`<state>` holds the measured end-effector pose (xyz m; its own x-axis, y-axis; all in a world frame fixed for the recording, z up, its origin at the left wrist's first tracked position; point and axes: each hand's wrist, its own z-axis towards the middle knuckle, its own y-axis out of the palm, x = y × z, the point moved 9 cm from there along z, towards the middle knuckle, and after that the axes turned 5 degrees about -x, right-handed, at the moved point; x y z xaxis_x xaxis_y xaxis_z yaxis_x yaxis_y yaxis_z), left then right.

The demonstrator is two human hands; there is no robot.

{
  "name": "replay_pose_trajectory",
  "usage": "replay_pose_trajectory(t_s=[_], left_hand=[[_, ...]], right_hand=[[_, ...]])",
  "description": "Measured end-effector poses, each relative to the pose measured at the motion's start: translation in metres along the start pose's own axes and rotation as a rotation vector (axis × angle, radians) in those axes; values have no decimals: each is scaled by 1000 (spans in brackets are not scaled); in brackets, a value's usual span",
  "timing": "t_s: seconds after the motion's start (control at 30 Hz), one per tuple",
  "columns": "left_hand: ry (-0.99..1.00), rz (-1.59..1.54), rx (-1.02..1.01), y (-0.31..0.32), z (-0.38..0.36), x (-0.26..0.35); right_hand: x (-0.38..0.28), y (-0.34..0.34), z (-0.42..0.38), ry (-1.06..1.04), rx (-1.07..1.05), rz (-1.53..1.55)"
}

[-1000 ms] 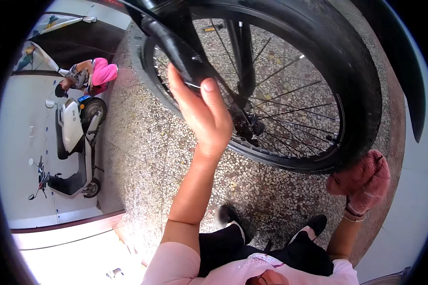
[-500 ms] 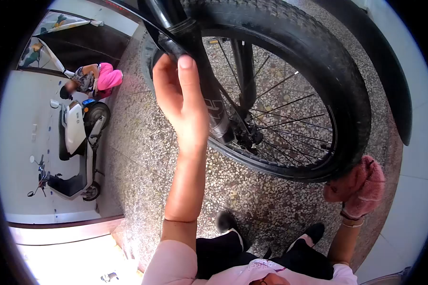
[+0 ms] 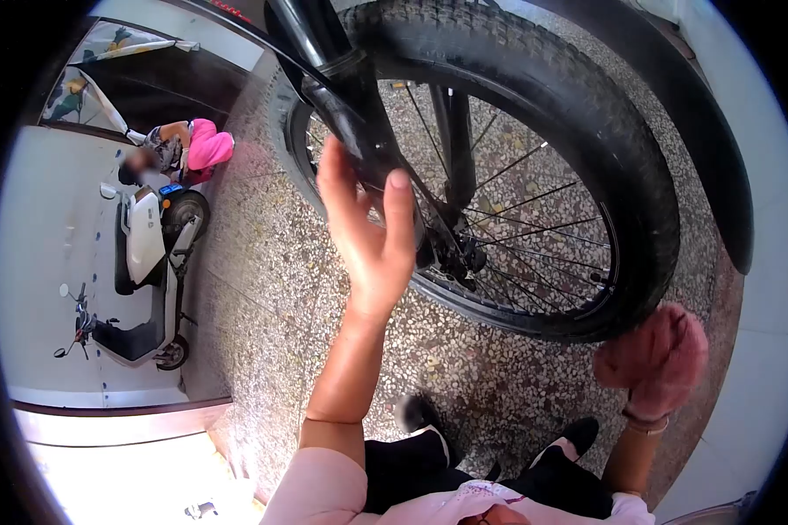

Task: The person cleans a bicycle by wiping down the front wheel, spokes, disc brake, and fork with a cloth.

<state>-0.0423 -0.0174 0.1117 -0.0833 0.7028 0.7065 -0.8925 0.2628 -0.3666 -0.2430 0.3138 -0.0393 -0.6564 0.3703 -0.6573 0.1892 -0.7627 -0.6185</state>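
Speckled flooring (image 3: 263, 236) spread beneath the wheel (image 3: 635, 171), which sat right of the near fork leg (image 3: 362, 109) and partly behind it. To do this step well, I judged, the pink mitt (image 3: 670, 346) wanted even pressure along the wheel's rubber, with the fork leg steadied against swinging. The wheel, its hub (image 3: 474, 257) toward the camera, looked oval, its long axis slanting from upper left to lower right of the view. The left hand (image 3: 366, 238) was spread wide over the fork leg's lower part; whether it touched was unclear. Well right of the fork leg, at the wheel's near edge, the right hand (image 3: 652, 385) was inside the mitt, so its grip could not be told. A black fender (image 3: 725, 175) curved farther right. Well left of the fork leg were a white scooter (image 3: 144, 241) and a crouching person (image 3: 208, 144).
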Motion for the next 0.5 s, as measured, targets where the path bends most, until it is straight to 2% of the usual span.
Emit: replay_pose_trajectory(t_s=[0.03, 0.1, 0.13, 0.17, 0.2, 0.23, 0.3, 0.37, 0.5], left_hand=[[-5, -58, -49, 5, -1, -8], [-51, -54, -91, 9, -8, -20], [-93, -62, -120, 11, -11, -27], [-89, -62, -117, 15, -13, -29], [-76, -100, -29, 15, -15, -30], [-61, -140, 57, 13, -16, -31], [-46, -112, 52, 13, -18, -26], [-45, -86, 49, 13, -19, -28], [-109, -205, 63, 9, -26, -44]], right_hand=[[11, -1, -11, 63, 40, 352], [21, -6, -19, 121, 79, 706], [-22, 12, 0, 224, -326, 495], [-56, 23, 17, 131, -459, 455], [-88, 32, 36, -13, -494, 484], [-122, 38, 54, -168, -489, 528], [-185, 54, 85, -442, -439, 577], [-238, 73, 110, -626, -343, 552], [-296, 110, 132, -723, -159, 400]])
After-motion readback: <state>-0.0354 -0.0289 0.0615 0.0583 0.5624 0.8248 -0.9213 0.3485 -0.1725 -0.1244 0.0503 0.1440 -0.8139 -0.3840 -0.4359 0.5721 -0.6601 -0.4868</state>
